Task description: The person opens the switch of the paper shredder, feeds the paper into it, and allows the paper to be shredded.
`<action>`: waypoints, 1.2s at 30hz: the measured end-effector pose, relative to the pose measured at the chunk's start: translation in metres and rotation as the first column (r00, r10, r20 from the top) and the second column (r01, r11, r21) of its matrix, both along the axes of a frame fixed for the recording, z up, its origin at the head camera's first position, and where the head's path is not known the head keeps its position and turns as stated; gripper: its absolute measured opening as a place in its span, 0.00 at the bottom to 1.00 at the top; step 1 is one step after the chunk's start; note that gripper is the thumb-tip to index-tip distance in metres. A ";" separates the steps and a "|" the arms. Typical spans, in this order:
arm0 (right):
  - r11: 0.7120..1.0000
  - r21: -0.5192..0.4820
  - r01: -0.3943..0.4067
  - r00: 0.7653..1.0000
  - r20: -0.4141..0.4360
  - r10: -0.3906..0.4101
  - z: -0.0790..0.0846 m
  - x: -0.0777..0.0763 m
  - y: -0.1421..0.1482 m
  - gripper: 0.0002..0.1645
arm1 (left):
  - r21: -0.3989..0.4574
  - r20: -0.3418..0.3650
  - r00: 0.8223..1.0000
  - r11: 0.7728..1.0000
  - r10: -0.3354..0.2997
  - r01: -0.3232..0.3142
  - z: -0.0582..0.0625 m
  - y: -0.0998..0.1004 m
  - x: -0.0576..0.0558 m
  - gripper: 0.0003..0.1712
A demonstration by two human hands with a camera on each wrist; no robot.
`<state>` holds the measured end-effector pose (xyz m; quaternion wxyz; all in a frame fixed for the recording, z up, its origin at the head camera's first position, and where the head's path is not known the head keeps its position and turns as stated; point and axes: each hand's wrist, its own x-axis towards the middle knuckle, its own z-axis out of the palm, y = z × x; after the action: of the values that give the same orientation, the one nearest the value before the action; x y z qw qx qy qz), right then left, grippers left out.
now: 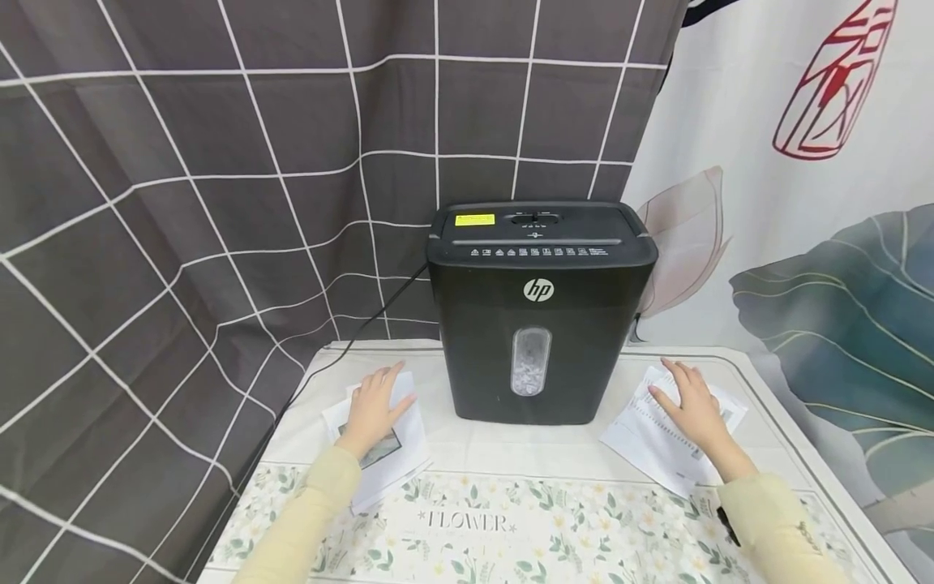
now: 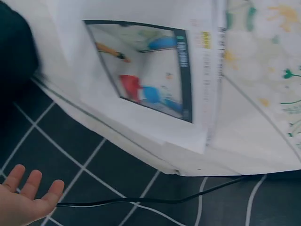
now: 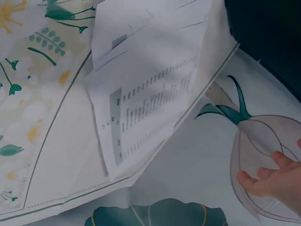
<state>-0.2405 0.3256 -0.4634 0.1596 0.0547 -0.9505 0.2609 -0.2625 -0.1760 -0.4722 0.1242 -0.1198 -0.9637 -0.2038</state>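
A black HP paper shredder (image 1: pixel 481 341) stands upright at the back of the table, with shreds visible through its small window (image 1: pixel 530 362). To its left, my left hand (image 1: pixel 374 414) is above printed sheets (image 1: pixel 404 454), its fingers loosely spread and holding nothing. The left wrist view shows a color picture on the top sheet (image 2: pixel 141 70), apart from the left hand (image 2: pixel 30 197). On the other side, my right hand (image 1: pixel 689 410) is over more printed sheets (image 1: pixel 642 430), fingers relaxed. Text and a grey table cover those papers (image 3: pixel 146 103) in the right wrist view, apart from the right hand (image 3: pixel 277 176).
A black power cord (image 1: pixel 365 324) runs from behind the shredder along the table's left edge. The table has a white cover with a flowered strip (image 1: pixel 503 560). A dark checked curtain (image 1: pixel 292 146) hangs behind and left, a white patterned one (image 1: pixel 744 97) at right.
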 end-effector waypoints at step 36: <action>0.986 -0.055 -0.160 0.941 -0.310 0.135 0.147 -0.012 -0.018 0.28 | 0.048 -0.405 0.901 0.981 -0.153 0.188 0.183 0.029 -0.008 0.29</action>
<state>-0.2521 0.3076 -0.3164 0.2865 0.1591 -0.8965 0.2982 -0.2706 -0.1469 -0.2890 0.3049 -0.2373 -0.8941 -0.2266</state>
